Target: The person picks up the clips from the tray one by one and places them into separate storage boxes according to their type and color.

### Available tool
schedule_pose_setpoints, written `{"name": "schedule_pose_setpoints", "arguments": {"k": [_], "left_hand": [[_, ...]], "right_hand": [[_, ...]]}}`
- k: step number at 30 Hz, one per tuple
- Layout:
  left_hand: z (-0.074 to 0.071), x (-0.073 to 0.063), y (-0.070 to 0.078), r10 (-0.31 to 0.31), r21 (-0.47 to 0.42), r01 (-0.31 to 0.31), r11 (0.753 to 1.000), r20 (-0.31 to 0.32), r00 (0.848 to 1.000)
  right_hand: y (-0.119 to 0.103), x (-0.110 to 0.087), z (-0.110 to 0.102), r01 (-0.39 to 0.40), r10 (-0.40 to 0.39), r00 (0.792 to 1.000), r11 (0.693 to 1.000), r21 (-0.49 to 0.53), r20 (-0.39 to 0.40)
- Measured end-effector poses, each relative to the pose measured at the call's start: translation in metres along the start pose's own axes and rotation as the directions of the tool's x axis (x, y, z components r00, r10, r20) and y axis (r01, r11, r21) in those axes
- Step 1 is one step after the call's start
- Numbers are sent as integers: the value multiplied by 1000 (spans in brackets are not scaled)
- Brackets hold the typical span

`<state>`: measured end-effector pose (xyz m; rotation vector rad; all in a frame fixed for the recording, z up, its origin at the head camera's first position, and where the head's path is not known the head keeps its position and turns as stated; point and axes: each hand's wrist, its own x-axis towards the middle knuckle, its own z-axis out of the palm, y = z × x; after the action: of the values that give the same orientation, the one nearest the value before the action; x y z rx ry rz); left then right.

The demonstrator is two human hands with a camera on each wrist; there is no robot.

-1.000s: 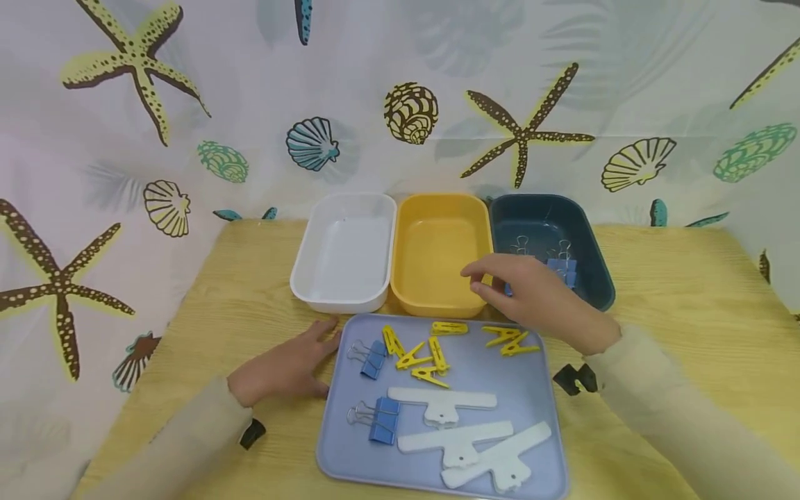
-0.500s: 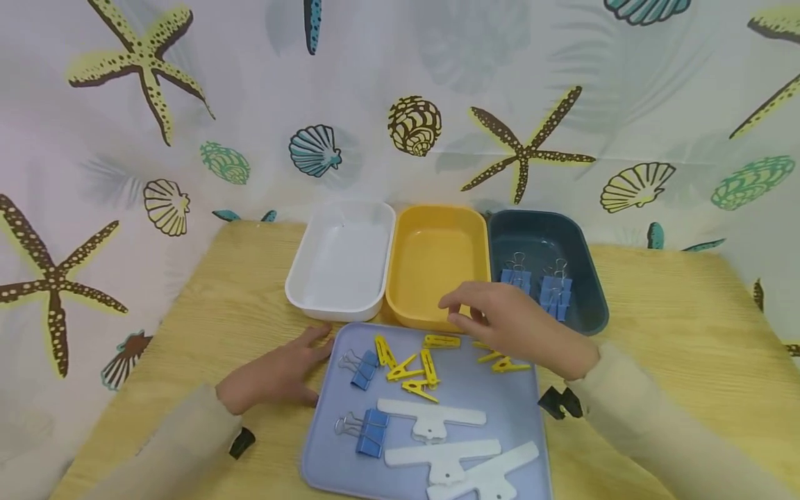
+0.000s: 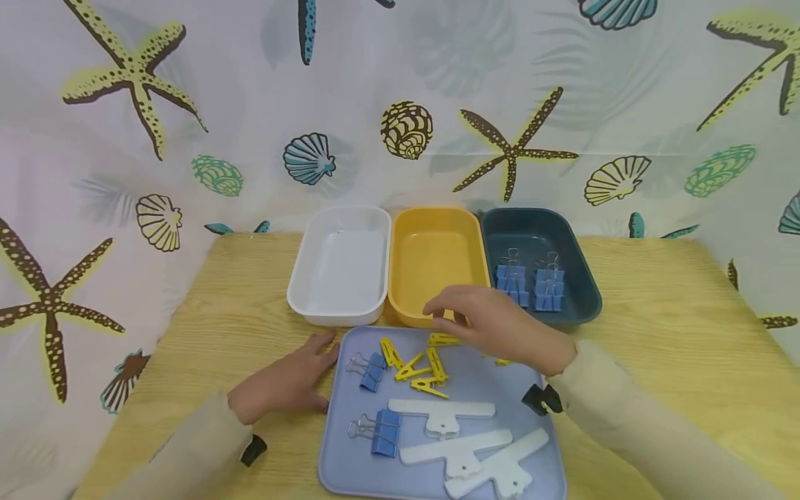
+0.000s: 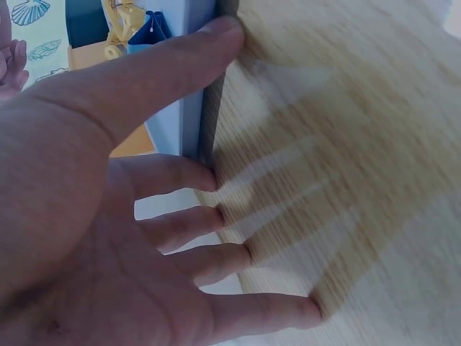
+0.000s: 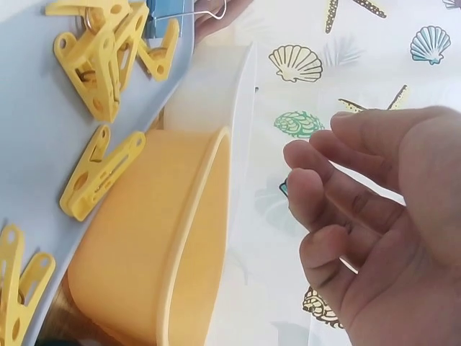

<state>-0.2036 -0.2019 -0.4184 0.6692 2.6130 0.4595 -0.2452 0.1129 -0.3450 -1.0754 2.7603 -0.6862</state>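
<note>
My left hand [image 3: 287, 382] rests on the table at the left side of the grey-blue tray [image 3: 531, 423]; its fingers are spread, and the thumb lies by the tray's edge in the left wrist view. My right hand [image 3: 496, 323] hovers over the front rim of the yellow bin [image 3: 440, 260] and the tray's back edge. Its fingers are loosely bent with nothing between them, as the right wrist view shows. Several yellow clothespins [image 3: 435, 362] lie below it, some hidden by the hand. Two blue binder clips [image 3: 385, 434] and white bag clips [image 3: 456, 453] lie in the tray.
The white bin [image 3: 340, 267] stands left of the yellow one. At the right, the dark blue bin [image 3: 584, 295] holds several blue binder clips [image 3: 550, 290]. Behind the bins hangs a cloth [image 3: 356, 76] with sea-shell prints, above the wooden table [image 3: 650, 312].
My right hand has moved left and toward me, from the dark blue bin's side to the yellow bin's front, uncovering binder clips. My left hand stays by the tray. The head view has shifted.
</note>
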Motion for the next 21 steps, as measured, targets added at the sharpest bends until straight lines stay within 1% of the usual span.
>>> {"name": "schedule_pose_setpoints", "arguments": {"k": [6,10,12,17,21], "left_hand": [[0,-3,0,-5,-9,5,1000,-16,1000],[2,-4,1,-17,-22,17,1000,-6,1000],[2,-4,1,-16,-12,16,1000,-10,1000],[1,-4,1,-18,5,18,1000,-14,1000],[0,-4,2,-22,-4,22,1000,-7,1000]], "right_hand": [[-7,0,5,47,-47,999,999,-8,-2],[-9,-1,9,78,-78,997,997,2,15],[-11,-2,11,88,-88,996,996,7,24],[-16,-1,14,92,-93,994,995,25,51],[-18,0,20,129,-132,989,991,43,62]]}}
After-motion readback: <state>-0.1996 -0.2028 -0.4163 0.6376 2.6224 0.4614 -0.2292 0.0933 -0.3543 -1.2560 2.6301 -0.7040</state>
